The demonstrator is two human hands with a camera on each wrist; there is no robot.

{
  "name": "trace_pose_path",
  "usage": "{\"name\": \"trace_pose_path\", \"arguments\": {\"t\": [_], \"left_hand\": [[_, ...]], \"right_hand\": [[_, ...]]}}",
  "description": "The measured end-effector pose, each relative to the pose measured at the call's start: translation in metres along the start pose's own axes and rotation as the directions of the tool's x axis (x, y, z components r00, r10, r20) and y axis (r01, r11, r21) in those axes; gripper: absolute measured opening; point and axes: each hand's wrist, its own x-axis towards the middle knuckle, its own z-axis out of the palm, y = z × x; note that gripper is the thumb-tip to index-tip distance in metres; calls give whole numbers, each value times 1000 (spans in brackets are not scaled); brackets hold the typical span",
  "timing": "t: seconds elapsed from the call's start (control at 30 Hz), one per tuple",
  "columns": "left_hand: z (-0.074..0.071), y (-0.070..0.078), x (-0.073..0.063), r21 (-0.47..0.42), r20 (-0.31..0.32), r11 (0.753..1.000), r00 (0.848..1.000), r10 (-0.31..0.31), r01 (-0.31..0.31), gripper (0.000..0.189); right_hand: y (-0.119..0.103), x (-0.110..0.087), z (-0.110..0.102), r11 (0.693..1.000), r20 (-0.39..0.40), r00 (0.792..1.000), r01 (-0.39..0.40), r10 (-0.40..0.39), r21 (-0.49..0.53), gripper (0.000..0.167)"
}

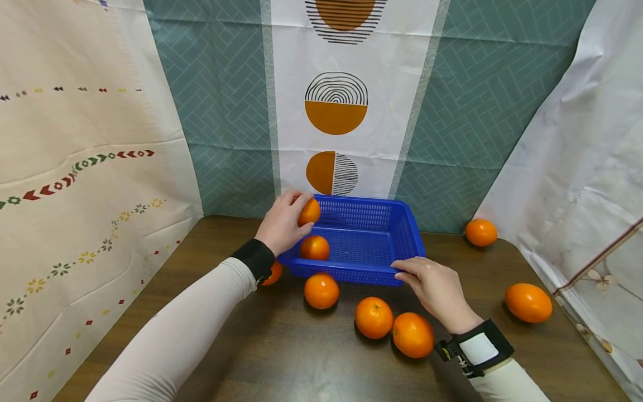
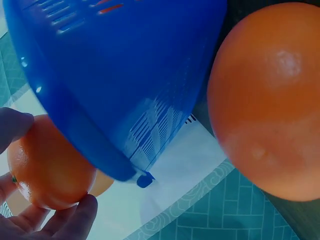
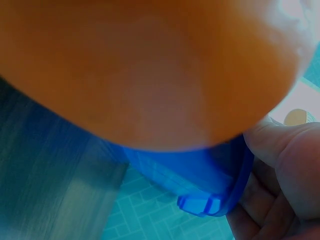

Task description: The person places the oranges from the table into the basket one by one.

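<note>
One round, glossy orange fruit (image 1: 312, 213) is pinched in our left grip (image 1: 283, 223), at the back-left corner of the blue rectangular plastic basket (image 1: 351, 272), whose long axis follows the brown wooden worktop (image 1: 311, 368)'s back edge; our right grip (image 1: 442, 287), farther off, pinches the basket's front-right rim.

i see the blue slotted basket (image 1: 356, 269) upright, a shiny orange (image 1: 311, 212) held at its far left corner, a second orange (image 1: 315, 248) lying inside, leftward.

Teal-and-white cloth (image 1: 216, 111) hangs behind a brown table (image 1: 311, 357); cream patterned cloth (image 1: 90, 123) hangs at left.
</note>
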Motion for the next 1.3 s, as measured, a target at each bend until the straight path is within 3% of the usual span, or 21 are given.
{"name": "trace_pose_path", "arguments": {"t": [0.8, 1.3], "left_hand": [[6, -1, 7, 27, 78, 999, 997, -24, 22, 67], [6, 3, 16, 99, 151, 994, 987, -53, 38, 67]], "right_hand": [[0, 0, -1, 1000, 12, 1000, -16, 16, 12, 25], [-1, -2, 1, 1000, 0, 1000, -5, 5, 3, 24]]}}
